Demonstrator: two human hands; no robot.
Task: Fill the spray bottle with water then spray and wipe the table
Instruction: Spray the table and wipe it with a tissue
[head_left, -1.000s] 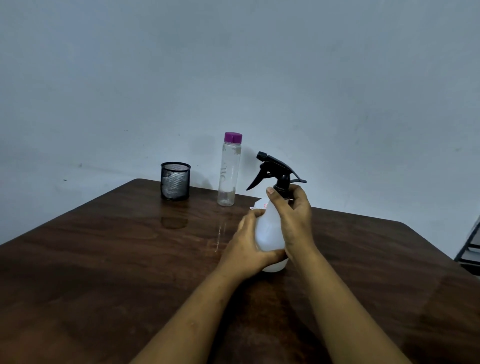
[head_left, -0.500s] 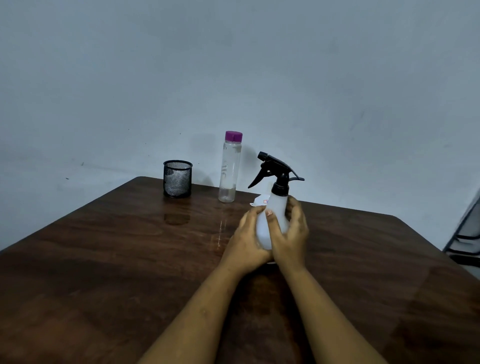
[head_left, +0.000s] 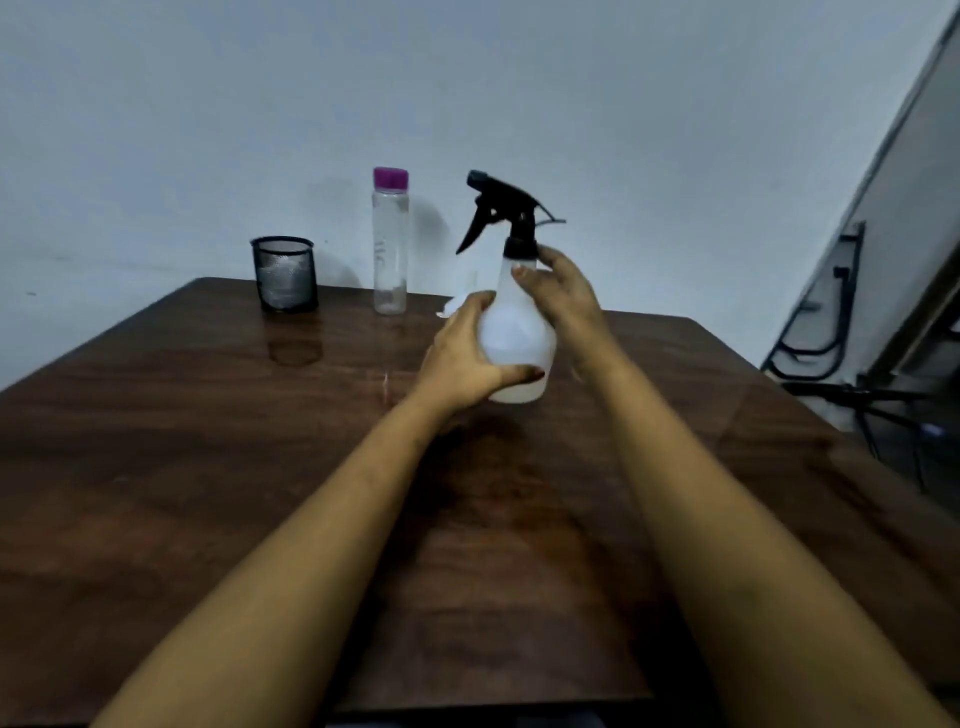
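Observation:
A white spray bottle with a black trigger head stands upright on the dark wooden table. My left hand grips its lower body from the left, thumb curled under the front. My right hand holds the upper body just below the black collar, fingers curved round the neck. A clear water bottle with a purple cap stands behind, near the table's far edge. Something small and white lies behind the spray bottle, mostly hidden.
A black mesh cup stands at the table's far left corner. A pale wall rises behind the table. At the right, beyond the table's edge, lean a white board and black metal frames.
My right hand slid up from the bottle's body toward the neck. The view shifted, with the head nearer and turned right.

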